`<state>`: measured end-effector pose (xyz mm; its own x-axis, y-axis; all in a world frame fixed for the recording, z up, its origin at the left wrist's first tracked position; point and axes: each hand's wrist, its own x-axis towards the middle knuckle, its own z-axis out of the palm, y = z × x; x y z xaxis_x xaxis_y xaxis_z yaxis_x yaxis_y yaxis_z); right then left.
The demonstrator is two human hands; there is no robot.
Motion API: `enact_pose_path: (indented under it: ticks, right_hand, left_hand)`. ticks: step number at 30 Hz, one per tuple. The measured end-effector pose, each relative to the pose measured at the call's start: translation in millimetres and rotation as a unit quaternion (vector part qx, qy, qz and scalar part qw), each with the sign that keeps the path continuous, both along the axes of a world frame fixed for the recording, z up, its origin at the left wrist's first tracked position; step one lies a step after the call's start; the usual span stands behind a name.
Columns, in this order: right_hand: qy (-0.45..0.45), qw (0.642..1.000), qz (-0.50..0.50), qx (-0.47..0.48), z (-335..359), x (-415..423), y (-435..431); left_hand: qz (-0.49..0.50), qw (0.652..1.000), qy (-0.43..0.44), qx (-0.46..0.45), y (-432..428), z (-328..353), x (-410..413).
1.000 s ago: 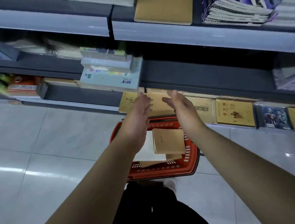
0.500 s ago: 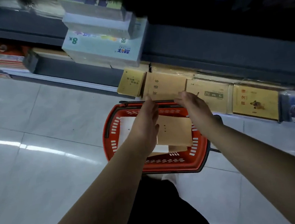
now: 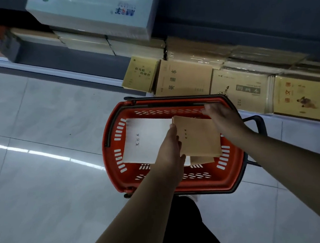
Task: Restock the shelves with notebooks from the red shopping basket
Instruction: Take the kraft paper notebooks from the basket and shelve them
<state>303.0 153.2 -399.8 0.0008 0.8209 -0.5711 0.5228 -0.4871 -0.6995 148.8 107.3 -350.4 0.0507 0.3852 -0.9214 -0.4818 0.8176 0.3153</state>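
both grips apart, left hand [image 3: 170, 151] and right hand [image 3: 225, 119] flanking brown notebook [image 3: 198, 137] over red basket [image 3: 117, 144], white notebook [image 3: 147, 141] alongside

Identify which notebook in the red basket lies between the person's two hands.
The brown kraft notebook, flanked by both hands; the white notebook lies outside, beyond the left hand.

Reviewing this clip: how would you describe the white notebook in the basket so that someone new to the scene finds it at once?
Find the red shopping basket on the floor below the bottom shelf. Inside, left of the left hand, lies the white notebook, flat, with small dark characters on its cover. The brown notebook beside it, between both hands, is kraft-coloured; this one is white.
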Motion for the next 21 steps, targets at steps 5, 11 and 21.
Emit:
enact_pose_path:
  ticks: [5, 11, 21]
  right_hand:
    - [-0.036, 0.999, 0.022, -0.028, -39.8, 2.9, -0.5]
    - [-0.077, 0.993, 0.074, -0.05, -90.5, 0.2, 9.5]
    - [-0.135, 0.966, 0.196, -0.098, -138.5, -1.1, 15.5]
  left_hand:
    - [0.041, 0.997, 0.004, -0.067, -11.2, -40.5, 1.4]
    - [0.062, 0.989, 0.003, -0.131, -19.0, -77.8, 5.9]
    - [-0.046, 0.995, -0.032, -0.087, -29.5, -108.6, 16.6]
